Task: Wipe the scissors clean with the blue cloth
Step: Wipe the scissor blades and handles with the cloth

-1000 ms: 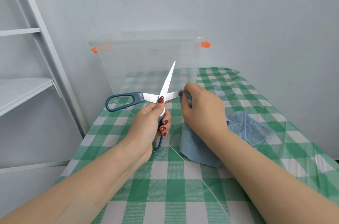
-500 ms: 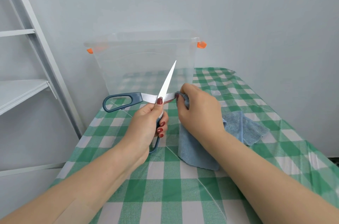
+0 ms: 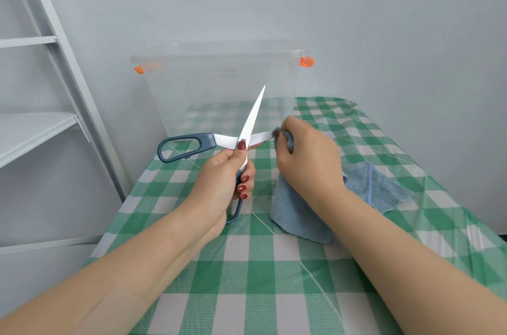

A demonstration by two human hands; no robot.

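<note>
Plastic bin (image 3: 192,93) just behind splayed scissors (image 3: 227,141)

Left hand (image 3: 219,183): curled round scissors (image 3: 227,140) handle, thumb at pivot.
Right hand (image 3: 307,162): pinches blue cloth (image 3: 299,214), just right of that grip.

1. Head view: worn camera, facing forward and down, close over checked table (image 3: 247,293); left hand (image 3: 219,183), right hand (image 3: 310,159) at arm's reach.
2. Wall (image 3: 274,5) at 12 o'clock; shelving (image 3: 35,129) at 9 o'clock.
</note>
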